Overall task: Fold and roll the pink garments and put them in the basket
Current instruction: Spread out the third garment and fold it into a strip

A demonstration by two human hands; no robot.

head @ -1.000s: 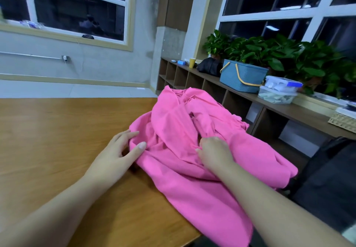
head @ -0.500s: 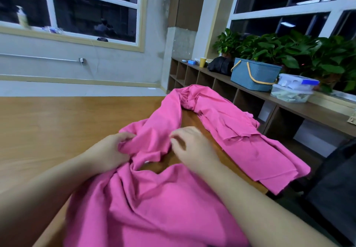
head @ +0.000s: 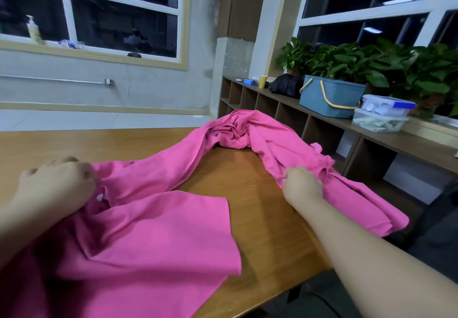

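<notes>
Pink garment (head: 158, 231) bunched inside curled fingers of left hand (head: 55, 188) and right hand (head: 302, 185).

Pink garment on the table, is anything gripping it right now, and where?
Both hands hold the pink garment: the left hand grips a bunched edge near a white button, the right hand pinches a gathered fold on the far side.

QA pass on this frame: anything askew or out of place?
Only the pink garment: unfolded and bunched, its right end drooping off the table edge. Left hand and right hand both grip it. The blue basket sits upright on the shelf.
</notes>
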